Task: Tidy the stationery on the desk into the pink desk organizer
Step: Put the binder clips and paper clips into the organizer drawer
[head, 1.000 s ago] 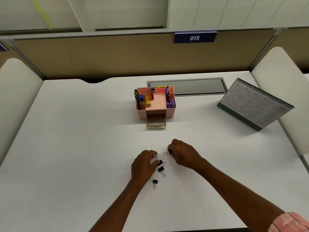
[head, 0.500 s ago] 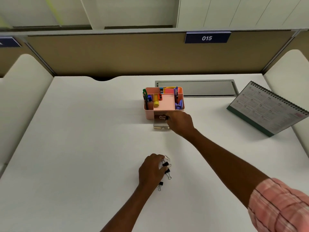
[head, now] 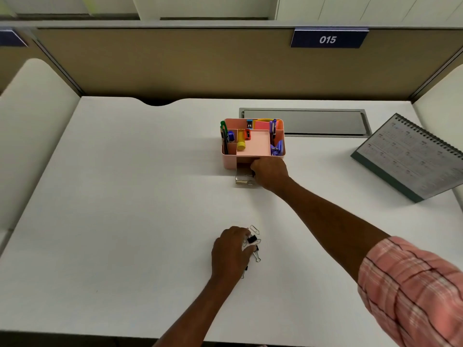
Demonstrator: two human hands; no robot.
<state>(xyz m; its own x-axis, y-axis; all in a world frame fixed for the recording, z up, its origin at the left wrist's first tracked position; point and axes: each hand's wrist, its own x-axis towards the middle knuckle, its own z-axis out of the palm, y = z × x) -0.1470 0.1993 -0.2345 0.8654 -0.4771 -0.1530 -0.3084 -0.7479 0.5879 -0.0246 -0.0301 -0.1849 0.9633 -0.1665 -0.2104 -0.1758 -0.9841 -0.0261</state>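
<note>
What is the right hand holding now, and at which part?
The right hand pinches a binder clip by its black body over the drawer.

Single head-worn wide-angle view, looking forward and down.
Set above the flat white desk (head: 125, 196), facing the tan partition wall (head: 175, 66) at the far edge.

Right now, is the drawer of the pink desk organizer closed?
No, the clear drawer is pulled out in front of the pink desk organizer, with the right hand at it.
</note>
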